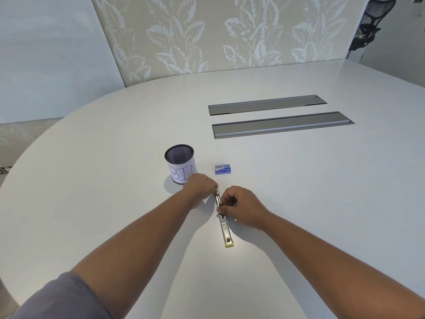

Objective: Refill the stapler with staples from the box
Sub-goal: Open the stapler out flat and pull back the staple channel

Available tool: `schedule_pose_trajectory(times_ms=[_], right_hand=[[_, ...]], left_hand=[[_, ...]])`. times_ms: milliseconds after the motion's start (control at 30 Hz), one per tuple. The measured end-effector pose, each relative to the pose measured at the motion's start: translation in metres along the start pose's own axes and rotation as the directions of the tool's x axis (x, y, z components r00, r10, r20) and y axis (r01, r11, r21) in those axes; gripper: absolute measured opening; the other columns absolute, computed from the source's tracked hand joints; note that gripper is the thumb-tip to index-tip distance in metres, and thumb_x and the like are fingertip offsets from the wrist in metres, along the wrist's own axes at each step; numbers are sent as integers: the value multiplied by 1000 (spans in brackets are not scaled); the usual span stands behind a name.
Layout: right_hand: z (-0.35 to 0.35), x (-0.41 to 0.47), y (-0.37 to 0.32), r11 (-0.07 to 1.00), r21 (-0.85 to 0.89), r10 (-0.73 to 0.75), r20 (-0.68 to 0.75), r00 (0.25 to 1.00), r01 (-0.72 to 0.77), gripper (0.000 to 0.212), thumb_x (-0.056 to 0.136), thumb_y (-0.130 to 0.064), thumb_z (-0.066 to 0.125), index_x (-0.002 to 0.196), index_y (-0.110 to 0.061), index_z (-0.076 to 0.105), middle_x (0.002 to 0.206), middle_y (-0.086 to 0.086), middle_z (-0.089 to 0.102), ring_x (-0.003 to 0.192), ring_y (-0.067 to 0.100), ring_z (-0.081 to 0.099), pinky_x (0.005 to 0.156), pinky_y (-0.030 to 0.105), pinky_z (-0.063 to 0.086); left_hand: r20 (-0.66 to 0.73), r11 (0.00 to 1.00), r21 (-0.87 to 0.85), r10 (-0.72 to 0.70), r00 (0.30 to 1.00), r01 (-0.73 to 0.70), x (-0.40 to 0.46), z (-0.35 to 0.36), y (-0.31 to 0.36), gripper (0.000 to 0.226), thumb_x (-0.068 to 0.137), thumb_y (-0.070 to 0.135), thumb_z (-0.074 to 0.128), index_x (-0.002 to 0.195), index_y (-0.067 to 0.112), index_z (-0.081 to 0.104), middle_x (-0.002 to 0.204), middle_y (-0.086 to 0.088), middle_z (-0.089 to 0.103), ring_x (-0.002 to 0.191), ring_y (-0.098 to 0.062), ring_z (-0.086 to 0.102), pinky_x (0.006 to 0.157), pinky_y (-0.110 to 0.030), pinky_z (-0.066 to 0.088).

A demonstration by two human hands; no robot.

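The stapler (223, 217) lies flat on the white table (299, 203), close in front of the person. It is swung wide open, so it makes one long thin line. Its near end has a yellow tip, and its far end sits between the two hands.

The left hand (201, 186) is curled around the far end of the stapler and holds it. The right hand (239, 208) is closed too, with its fingertips pinching the shiny metal part in the middle of the stapler. Whether any staples are in the fingers is too small to tell.

The box of staples (222, 169) is small and blue. It sits on the table just past the hands, a little to the right, and no hand touches it. It looks shut.

To the left of the box stands a black mesh cup (180, 163) with white paper wrapped around it. The paper has blue letters on it, "BIN". The left hand is just in front of the cup.

Farther back, two long grey panels (276, 116) are set into the table top. Behind the table is a wall with big pale leaves (207, 35) on it. A black chair (370, 24) shows at the far right corner.

A grey sleeve (64, 298) covers the top of the left arm.
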State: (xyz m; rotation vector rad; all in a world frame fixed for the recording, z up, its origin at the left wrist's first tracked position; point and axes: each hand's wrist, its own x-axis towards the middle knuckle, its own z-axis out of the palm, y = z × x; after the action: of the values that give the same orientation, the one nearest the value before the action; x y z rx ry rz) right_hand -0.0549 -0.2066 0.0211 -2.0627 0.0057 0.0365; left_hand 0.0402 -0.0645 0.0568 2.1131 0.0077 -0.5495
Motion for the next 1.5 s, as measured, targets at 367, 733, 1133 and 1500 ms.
schedule_pose_trajectory(times_ms=[367, 733, 1133, 1500], right_hand=[[0, 0, 0, 1000, -12, -11, 2, 1000, 11, 19, 82, -18, 81, 78, -28, 65, 88, 6, 77, 87, 30, 71, 73, 39, 56], [-2, 2, 3, 1000, -1, -16, -3, 1000, 16, 21, 82, -17, 82, 77, -30, 66, 80, -1, 74, 71, 11, 62, 64, 29, 53], [-1, 2, 5, 999, -17, -30, -13, 999, 30, 24, 81, -14, 80, 76, -33, 65, 80, 0, 72, 70, 13, 60, 69, 34, 53], [-1, 1, 4, 999, -22, -26, -15, 1000, 26, 27, 82, -14, 80, 75, -35, 65, 75, -10, 69, 68, 10, 59, 66, 28, 52]], left_hand=[[-68, 999, -34, 39, 997, -41, -9, 6, -18, 29, 78, 4, 75, 103, 18, 70, 101, -7, 72, 111, -29, 66, 96, -41, 53], [20, 986, 94, 137, 990, -138, -24, -3, -16, 31, 60, 23, 71, 90, 22, 67, 93, 0, 74, 103, -30, 68, 105, -59, 46], [-105, 887, 421, 253, 962, -187, -27, 6, -15, 11, 73, 28, 61, 80, 33, 68, 83, 21, 68, 91, -8, 62, 84, -38, 39], [-127, 888, 421, 261, 957, -186, -31, 6, -10, 12, 74, 22, 63, 76, 30, 72, 85, 17, 70, 92, -11, 65, 90, -43, 53]])
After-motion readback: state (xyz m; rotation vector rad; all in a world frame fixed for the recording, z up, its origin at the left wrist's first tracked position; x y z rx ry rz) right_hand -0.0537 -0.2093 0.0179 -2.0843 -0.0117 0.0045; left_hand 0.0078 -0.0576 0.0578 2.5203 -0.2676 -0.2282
